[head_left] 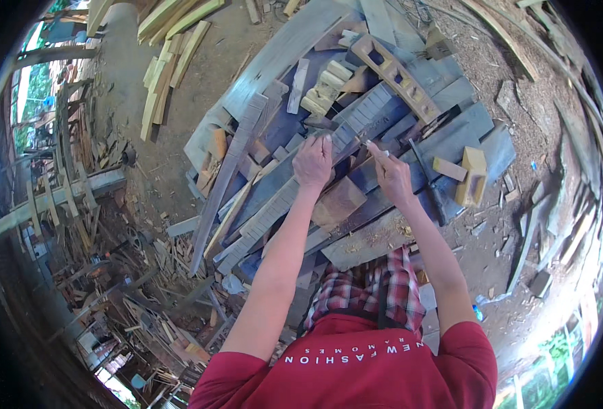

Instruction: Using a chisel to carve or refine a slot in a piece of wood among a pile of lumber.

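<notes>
Over a low pile of boards, my left hand [313, 162] is closed in a fist on a long grey wooden strip [371, 109] with many cross lines. Just beyond its knuckles lies a small dark block [320, 123]. To its right, my right hand [393, 176] is closed, thumb and finger pinched near the strip's edge; what it grips is too small to make out. A squared wooden block [341, 202] sits between my forearms. Beside my right hand, a dark rod-like tool [426, 174] lies across the boards.
Farther off lies a wooden beam with square holes [397, 76], next to stacked pale notched pieces [327, 87]. A slotted yellow block [474, 177] stands at the right. Another lined grey strip [230, 177] slants at the left. Yellow boards [168, 75] and scrap wood [144, 300] cover the ground around.
</notes>
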Action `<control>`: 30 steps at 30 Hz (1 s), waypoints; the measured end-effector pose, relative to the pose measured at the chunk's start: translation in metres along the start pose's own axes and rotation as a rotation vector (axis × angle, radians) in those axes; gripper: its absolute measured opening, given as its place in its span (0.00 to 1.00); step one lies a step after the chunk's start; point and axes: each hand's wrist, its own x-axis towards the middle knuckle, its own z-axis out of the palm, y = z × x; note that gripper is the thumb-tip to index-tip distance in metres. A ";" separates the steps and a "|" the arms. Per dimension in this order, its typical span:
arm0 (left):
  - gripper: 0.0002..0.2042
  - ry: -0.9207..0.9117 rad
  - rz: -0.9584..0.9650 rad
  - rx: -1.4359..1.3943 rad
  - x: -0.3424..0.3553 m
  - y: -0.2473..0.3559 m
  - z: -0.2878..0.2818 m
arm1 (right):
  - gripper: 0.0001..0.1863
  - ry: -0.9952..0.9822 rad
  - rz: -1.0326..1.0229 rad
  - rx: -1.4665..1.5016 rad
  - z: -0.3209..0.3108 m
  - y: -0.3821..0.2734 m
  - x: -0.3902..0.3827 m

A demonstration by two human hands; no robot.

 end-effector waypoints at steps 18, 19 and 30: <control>0.16 -0.025 -0.024 -0.009 -0.005 0.004 0.001 | 0.28 -0.058 0.093 -0.004 -0.002 0.006 -0.014; 0.16 -0.019 -0.018 -0.011 -0.004 0.006 0.003 | 0.28 -0.016 0.073 0.003 -0.001 0.002 -0.003; 0.17 -0.048 -0.027 -0.036 -0.005 0.004 -0.002 | 0.30 -0.035 0.036 -0.019 -0.007 0.006 -0.010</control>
